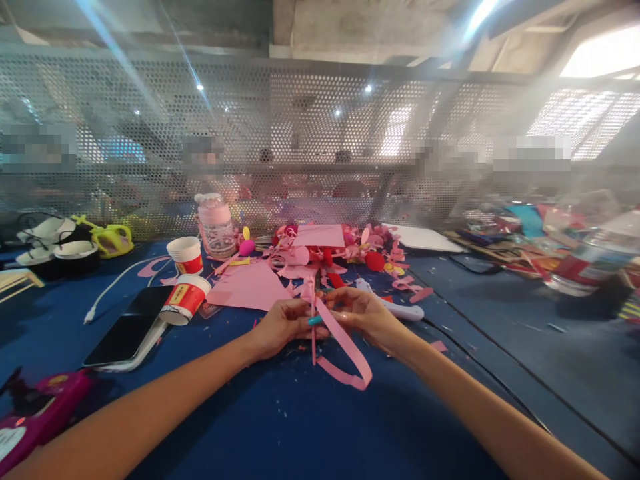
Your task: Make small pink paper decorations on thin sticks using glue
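Note:
My left hand [283, 325] and my right hand [363, 313] meet above the blue table [280, 427], both pinching a long pink paper strip [345, 360]. The strip rises between the fingertips and loops down toward me. A small teal thing shows at my left fingertips; I cannot make out what it is. Just beyond the hands lie a pink paper sheet [247, 287] and a heap of pink and red paper scraps [330, 250].
Two paper cups [186, 255], one tipped over [186, 300], a phone [125, 333], a white cable [113, 283] and a clear bottle [216, 223] sit left. A white glue gun [400, 308] lies right of my hands. A perforated metal screen [320, 133] backs the table.

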The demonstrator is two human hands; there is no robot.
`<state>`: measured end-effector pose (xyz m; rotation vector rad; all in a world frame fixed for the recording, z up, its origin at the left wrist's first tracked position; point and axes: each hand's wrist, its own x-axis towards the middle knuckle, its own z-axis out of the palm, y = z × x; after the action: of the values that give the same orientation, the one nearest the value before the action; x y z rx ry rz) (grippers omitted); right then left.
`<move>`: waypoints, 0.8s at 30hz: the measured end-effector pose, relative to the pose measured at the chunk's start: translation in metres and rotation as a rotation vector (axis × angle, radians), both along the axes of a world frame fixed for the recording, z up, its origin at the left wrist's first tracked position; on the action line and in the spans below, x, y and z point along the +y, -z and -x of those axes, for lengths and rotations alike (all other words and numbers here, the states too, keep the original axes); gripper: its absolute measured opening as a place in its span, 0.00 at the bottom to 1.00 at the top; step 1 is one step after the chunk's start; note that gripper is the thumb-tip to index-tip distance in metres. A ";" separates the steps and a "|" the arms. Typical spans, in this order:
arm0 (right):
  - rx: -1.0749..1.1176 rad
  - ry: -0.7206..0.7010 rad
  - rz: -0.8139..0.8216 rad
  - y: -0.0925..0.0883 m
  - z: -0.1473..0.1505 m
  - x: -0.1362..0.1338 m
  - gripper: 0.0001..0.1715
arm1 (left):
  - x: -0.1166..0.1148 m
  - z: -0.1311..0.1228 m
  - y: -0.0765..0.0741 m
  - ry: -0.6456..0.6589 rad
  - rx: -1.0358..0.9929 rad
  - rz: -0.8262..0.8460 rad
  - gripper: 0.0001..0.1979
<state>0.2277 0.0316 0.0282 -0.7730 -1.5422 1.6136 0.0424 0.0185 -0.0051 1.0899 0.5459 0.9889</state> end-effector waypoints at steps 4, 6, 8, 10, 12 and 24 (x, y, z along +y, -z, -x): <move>-0.019 0.131 -0.035 -0.005 0.008 -0.005 0.19 | -0.001 -0.002 -0.002 -0.029 0.101 -0.091 0.15; -0.051 0.165 -0.047 -0.007 0.011 -0.008 0.20 | -0.003 -0.003 -0.005 -0.053 0.143 -0.121 0.15; -0.088 0.203 -0.065 -0.007 0.013 -0.010 0.21 | -0.006 -0.005 -0.007 -0.053 0.169 -0.149 0.14; -0.118 0.243 -0.093 -0.007 0.014 -0.010 0.22 | -0.008 -0.007 -0.009 -0.039 0.177 -0.181 0.14; -0.152 0.274 -0.124 -0.006 0.015 -0.011 0.23 | -0.010 -0.008 -0.009 -0.043 0.169 -0.204 0.12; -0.197 0.211 -0.164 0.000 0.015 -0.011 0.18 | -0.007 -0.003 -0.011 -0.050 0.273 -0.258 0.15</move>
<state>0.2127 0.0201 0.0284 -0.9907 -1.6466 1.2717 0.0453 0.0116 0.0055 1.4607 0.6819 0.9785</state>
